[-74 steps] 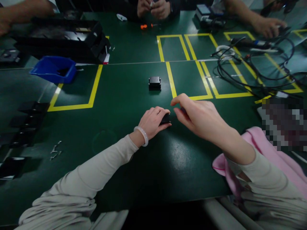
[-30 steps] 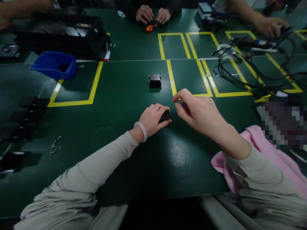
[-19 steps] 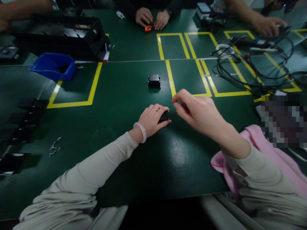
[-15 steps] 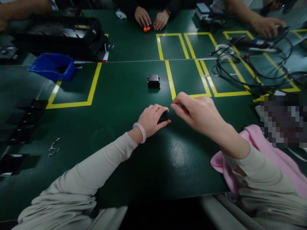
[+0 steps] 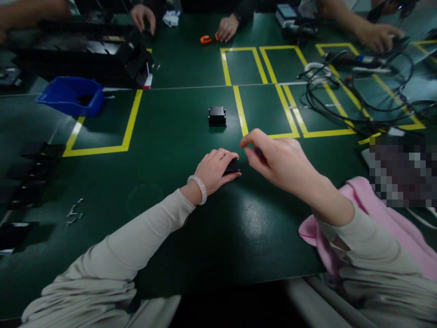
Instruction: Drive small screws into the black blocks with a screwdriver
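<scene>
My left hand (image 5: pixel 215 171), with a pale bangle at the wrist, is closed over a small black part (image 5: pixel 232 166) and presses it onto the green table (image 5: pixel 170 136). My right hand (image 5: pixel 276 159) is pinched around a thin dark tool (image 5: pixel 253 155) whose tip points at that part; most of the tool is hidden in the fingers. A second small black block (image 5: pixel 217 116) stands alone a little farther out, beside a yellow tape line.
A blue bin (image 5: pixel 70 96) and a large black tray (image 5: pixel 78 52) sit far left, dark parts (image 5: pixel 30 182) along the left edge, small screws (image 5: pixel 73 214) near them. Tangled cables (image 5: pixel 355 91) lie far right. Other people's hands (image 5: pixel 227 27) work at the far side. Pink cloth (image 5: pixel 368 214) lies by my right arm.
My hands have stayed on the small black part, the right hand shifting slightly at its edge. Across the table, another person's hand has moved away to the left toward the black tray.
</scene>
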{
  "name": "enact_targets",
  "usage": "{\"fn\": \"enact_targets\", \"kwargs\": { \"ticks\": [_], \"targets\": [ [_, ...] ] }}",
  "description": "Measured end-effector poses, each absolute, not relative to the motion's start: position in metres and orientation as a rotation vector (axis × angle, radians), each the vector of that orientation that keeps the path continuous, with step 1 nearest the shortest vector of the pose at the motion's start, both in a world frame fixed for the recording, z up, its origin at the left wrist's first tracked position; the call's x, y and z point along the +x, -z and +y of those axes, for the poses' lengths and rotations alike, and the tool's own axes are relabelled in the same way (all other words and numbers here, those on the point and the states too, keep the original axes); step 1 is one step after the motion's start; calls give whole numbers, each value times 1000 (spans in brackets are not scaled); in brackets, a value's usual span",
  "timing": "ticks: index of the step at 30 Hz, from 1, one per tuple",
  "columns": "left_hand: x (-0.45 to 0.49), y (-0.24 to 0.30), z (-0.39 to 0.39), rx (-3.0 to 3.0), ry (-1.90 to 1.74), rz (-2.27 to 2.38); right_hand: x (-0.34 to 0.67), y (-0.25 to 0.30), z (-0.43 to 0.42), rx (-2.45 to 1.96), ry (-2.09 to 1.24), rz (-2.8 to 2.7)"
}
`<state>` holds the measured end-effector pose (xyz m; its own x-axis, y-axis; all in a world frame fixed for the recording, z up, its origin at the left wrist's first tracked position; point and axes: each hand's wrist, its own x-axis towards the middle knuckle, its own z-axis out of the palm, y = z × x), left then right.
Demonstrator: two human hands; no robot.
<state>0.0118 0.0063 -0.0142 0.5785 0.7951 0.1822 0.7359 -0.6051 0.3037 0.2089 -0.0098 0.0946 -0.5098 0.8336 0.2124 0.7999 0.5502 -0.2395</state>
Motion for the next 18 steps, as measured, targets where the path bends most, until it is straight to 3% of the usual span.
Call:
{"fn": "enact_targets", "kwargs": {
  "ticks": [18],
  "targets": [
    [11, 14, 7, 2598, -472, 1270, 211, -94, -10, -1326, -204, -2501]
  ]
}}
